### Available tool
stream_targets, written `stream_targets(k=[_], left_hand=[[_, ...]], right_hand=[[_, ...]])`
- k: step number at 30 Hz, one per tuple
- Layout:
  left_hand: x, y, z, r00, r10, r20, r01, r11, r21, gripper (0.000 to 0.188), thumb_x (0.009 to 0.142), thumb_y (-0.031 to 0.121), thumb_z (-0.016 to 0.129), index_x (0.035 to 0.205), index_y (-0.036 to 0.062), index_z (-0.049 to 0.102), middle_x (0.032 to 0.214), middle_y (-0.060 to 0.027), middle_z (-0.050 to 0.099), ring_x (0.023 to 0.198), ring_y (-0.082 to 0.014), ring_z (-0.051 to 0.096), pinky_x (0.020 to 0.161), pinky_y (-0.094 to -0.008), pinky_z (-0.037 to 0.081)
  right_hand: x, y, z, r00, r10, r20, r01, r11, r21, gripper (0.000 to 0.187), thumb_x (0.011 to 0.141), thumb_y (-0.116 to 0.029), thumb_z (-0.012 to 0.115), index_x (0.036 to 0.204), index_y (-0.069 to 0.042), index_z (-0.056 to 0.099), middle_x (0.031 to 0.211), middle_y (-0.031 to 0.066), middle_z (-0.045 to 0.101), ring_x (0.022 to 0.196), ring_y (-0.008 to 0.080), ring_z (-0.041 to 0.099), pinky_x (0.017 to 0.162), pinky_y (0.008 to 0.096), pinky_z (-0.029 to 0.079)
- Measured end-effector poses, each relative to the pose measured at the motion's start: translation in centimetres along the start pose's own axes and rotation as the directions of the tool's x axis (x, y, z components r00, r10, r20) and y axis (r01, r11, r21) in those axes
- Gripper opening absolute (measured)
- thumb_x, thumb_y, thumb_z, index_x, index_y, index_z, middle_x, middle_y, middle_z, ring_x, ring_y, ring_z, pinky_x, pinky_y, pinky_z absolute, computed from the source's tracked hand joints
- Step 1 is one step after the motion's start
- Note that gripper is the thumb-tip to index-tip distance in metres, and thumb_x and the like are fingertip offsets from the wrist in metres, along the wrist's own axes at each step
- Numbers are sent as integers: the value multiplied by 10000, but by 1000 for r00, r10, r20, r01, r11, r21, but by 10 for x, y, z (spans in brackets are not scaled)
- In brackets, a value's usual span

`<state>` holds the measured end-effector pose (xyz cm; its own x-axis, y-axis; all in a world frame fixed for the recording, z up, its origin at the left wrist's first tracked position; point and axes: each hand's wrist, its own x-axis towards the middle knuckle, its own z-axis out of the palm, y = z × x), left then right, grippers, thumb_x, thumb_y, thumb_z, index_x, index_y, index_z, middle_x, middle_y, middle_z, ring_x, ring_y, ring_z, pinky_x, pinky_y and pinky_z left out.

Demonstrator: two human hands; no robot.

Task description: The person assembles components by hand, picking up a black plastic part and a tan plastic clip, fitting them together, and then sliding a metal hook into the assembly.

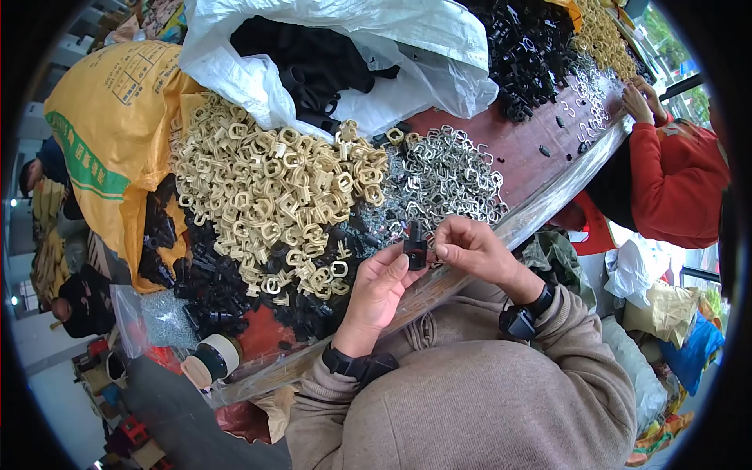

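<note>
Red worktable (523,178) at whose near side a black fitting (415,249) is pinched in the left hand (374,291), judged light, stiff, best held by its sides; right hand's (484,254) grip cannot be told.

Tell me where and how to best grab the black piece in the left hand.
Probably grip the black piece by its narrow end, coming from the right: that end sticks out free, while the left hand pinches the wider part.

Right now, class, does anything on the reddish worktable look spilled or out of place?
Perhaps spilled: a few small black pieces lie loose on the reddish tabletop, apart from the large heap of black parts.
</note>
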<state>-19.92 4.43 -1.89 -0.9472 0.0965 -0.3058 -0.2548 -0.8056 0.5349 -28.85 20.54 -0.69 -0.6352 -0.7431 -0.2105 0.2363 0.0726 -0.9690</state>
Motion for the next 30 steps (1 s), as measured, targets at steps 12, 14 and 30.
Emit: stream_targets(k=[12, 14, 30], left_hand=[[1, -1, 1, 997, 50, -51, -49, 999, 20, 281, 832, 138, 511, 1063, -22, 499, 1003, -147, 566, 928, -222, 558, 822, -322, 457], [1, 0, 1, 998, 29, -58, -28, 1000, 12, 280, 831, 136, 513, 1062, -22, 499, 995, -144, 569, 912, -221, 567, 806, -315, 467], [-2, -2, 2, 990, -125, -69, 120, 991, -64, 235, 811, 85, 538, 1028, -4, 520, 925, -91, 593, 788, -175, 598, 715, -267, 502]], right_hand=[[-2, 1, 3, 988, -124, -95, 100, 970, -221, 139, 822, -132, 536, 782, -8, 487, 676, -1, 486, 611, 53, 428, 519, 216, 366], [-1, 1, 0, 983, -144, -114, 115, 967, -228, 125, 815, -113, 538, 778, -4, 489, 654, 4, 486, 600, 63, 444, 513, 229, 381], [3, -20, 1, 824, -502, 262, 532, 528, -663, 130, 689, -63, 592, 753, -38, 482, 658, 76, 464, 559, 236, 480, 508, 333, 389]])
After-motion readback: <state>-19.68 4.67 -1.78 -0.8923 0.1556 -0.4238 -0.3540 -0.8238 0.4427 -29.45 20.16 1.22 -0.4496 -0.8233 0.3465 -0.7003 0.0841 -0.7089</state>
